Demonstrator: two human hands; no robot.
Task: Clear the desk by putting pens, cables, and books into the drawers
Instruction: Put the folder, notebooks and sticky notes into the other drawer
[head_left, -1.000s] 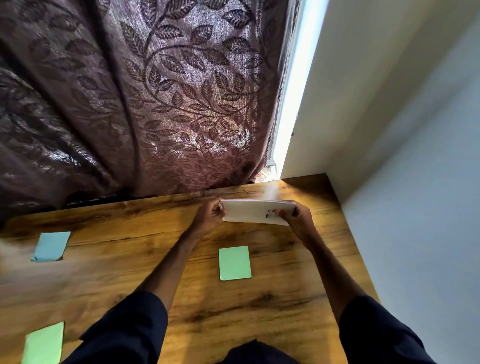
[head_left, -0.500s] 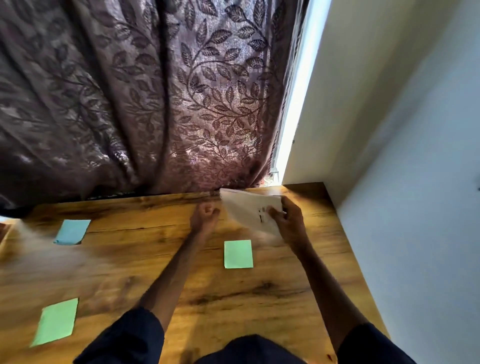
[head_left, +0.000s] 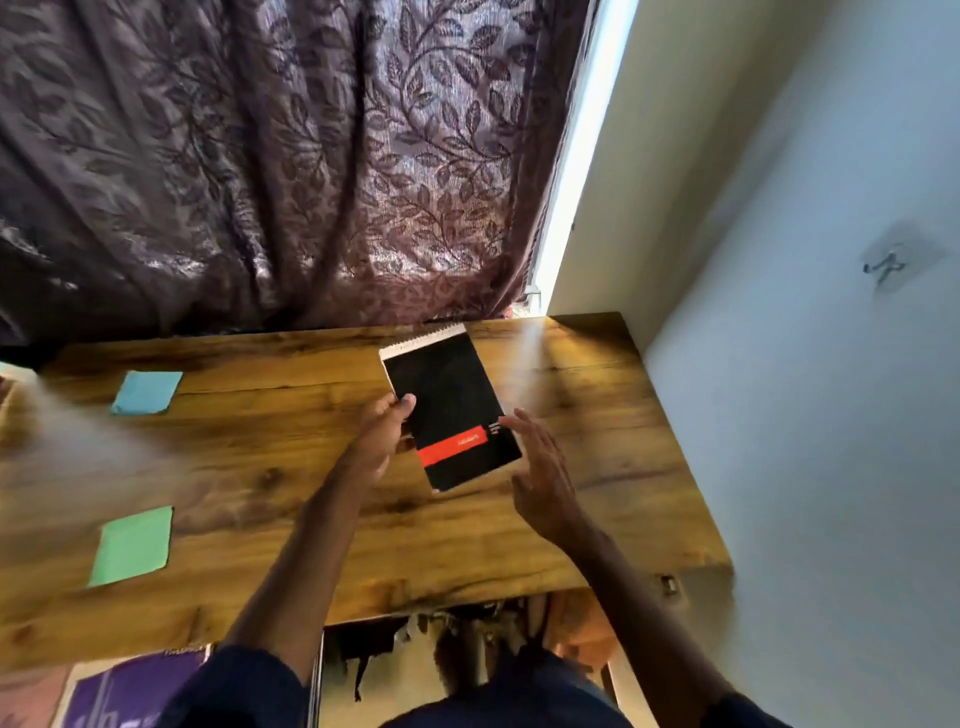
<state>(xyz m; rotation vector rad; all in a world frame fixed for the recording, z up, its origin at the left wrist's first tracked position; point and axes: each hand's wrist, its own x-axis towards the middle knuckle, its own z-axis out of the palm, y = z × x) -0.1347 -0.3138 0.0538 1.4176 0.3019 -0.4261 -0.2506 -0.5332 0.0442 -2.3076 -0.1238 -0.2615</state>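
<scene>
Left hand (head_left: 382, 434) pinches black notebook (head_left: 451, 410) (red band) above counter (head_left: 597, 467); right hand (head_left: 540, 475) open, empty, at its 4 o'clock edge.

A dark leaf-patterned curtain (head_left: 291, 166) hangs along the table's far edge, a bright strip of window (head_left: 582, 156) at its right side. On the wooden table (head_left: 260, 467), a blue sticky note (head_left: 146, 392) sits near the far left corner, a green sticky note (head_left: 132, 545) toward the near left edge. On the pale wall (head_left: 831, 415) off the right edge, a small hook (head_left: 885, 267).
</scene>
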